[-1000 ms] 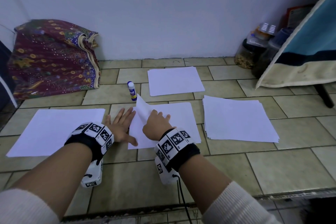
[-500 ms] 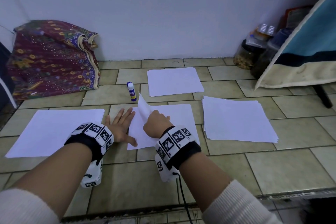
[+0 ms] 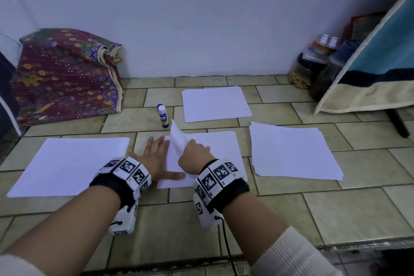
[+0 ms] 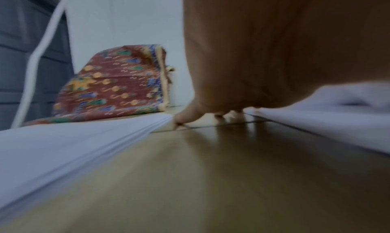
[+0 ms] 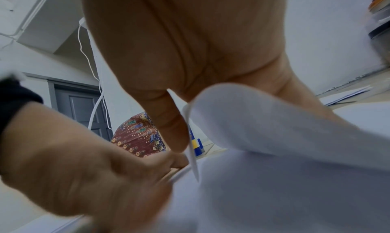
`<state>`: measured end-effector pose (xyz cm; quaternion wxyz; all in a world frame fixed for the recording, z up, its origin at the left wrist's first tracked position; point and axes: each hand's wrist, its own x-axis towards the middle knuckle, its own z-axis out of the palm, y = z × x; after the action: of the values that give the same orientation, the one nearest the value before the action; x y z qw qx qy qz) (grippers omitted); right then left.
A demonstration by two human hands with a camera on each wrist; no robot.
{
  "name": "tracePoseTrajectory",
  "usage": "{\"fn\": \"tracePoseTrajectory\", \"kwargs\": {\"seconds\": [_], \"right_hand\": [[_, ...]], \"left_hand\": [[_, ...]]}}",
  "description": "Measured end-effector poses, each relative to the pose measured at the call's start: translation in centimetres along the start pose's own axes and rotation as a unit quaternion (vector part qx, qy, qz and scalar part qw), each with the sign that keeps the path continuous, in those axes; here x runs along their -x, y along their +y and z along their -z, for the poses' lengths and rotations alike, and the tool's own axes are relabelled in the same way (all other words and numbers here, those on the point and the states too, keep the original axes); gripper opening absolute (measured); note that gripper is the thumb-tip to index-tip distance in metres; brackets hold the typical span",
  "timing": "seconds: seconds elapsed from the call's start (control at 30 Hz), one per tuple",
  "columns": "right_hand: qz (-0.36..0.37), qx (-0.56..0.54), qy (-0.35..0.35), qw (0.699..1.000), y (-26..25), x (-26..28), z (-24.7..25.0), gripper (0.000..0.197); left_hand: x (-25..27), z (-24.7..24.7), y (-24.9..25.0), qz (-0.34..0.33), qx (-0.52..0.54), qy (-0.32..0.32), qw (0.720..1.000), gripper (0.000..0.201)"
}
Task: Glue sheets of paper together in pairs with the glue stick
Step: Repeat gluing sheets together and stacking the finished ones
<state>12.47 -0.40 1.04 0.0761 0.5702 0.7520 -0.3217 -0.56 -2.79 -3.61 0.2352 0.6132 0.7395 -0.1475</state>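
Two white sheets point(image 3: 219, 148) lie one on the other on the tiled floor in front of me. My left hand point(image 3: 156, 157) lies flat with spread fingers on their left edge and the floor. My right hand point(image 3: 193, 155) pinches the top sheet's left part, whose corner point(image 3: 177, 136) curls up; in the right wrist view the curled sheet point(image 5: 263, 119) bends past the thumb. A glue stick point(image 3: 162, 115) with a blue cap stands upright just beyond the sheets. Paper stacks lie at left point(image 3: 67, 163), right point(image 3: 293, 152) and far middle point(image 3: 215, 103).
A folded patterned cloth point(image 3: 65, 74) leans on the wall at far left. Jars point(image 3: 313, 69) and a blue-and-cream hanging cloth point(image 3: 376, 69) stand at the far right. A dark furniture leg point(image 3: 397, 123) stands near the right stack.
The right hand keeps its pinch on the lifted corner, which stands about the same. Both hands have barely moved.
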Motion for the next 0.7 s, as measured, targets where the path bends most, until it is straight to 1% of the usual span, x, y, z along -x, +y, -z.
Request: {"fn": "tracePoseTrajectory", "kwargs": {"seconds": [0.07,0.17,0.47,0.7], "right_hand": [[0.002,0.009,0.002,1.000,-0.15,0.04,-0.09,0.043],[0.002,0.023,0.008,1.000,-0.22,0.13,-0.20,0.043],[-0.005,0.001,0.007,1.000,0.11,0.02,-0.62,0.046],[-0.013,0.023,0.001,1.000,-0.26,-0.33,-0.65,0.048]], "left_hand": [[0.12,-0.36,0.65,0.003,-0.034,0.017,0.999,0.128],[0.08,-0.11,0.76,-0.005,-0.038,0.003,0.999,0.122],[-0.17,-0.07,0.65,0.001,-0.044,-0.014,0.999,0.125],[0.41,0.33,1.00,0.003,-0.043,-0.028,0.999,0.122]]}}
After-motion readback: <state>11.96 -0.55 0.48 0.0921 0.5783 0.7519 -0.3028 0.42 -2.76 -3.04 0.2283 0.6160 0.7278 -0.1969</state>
